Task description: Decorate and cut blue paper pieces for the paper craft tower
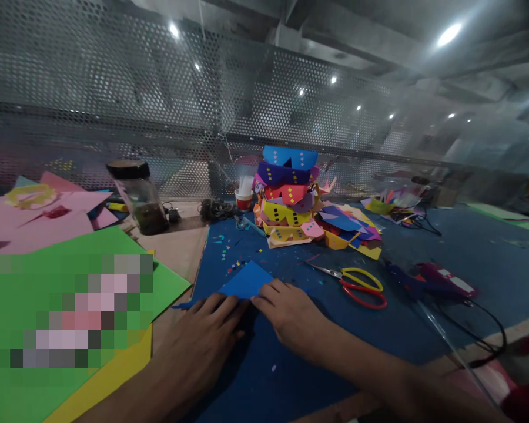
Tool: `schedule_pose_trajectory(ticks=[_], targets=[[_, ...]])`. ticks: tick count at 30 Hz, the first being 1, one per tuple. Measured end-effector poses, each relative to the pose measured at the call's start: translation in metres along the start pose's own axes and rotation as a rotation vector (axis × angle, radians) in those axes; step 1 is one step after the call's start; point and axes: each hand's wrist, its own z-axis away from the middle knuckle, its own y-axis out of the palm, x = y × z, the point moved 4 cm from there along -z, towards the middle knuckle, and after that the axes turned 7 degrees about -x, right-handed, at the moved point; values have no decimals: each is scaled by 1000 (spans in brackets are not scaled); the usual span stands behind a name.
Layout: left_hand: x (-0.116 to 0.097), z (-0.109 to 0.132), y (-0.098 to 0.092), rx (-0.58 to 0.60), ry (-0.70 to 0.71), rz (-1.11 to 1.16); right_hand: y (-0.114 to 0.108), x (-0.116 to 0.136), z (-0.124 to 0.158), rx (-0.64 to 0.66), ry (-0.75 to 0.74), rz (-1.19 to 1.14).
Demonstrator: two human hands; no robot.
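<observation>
A piece of blue paper (248, 281) lies under my fingertips on the blue table mat, its peak pointing away from me and a strip of it reaching left. My left hand (214, 323) grips the near edge, fingers curled over it. Beside it, my right hand (286, 311) pinches the paper's right part, its fingertips close together. To the right lie scissors (348, 283) with one yellow and one red handle loop. Tiny paper bits (233, 267) are scattered just beyond the blue paper.
Stacked colourful paper masks (288, 194) stand at the back, with paper scraps (350, 226) beside them. Green sheets (127, 252) cover the left. Behind them is a lidded jar (143, 200). A dark red tool with a cord (445, 281) lies right. A paper cup (244, 198) stands near the mesh partition.
</observation>
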Motion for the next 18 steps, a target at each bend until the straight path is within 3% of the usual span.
schedule_pose_trajectory(ticks=[4,18], targets=[[-4,-4,-4,16,9,12,0,2,0,-4,0,17],[5,-2,0,18,-29,8,-5,-9,8,5,213,25]])
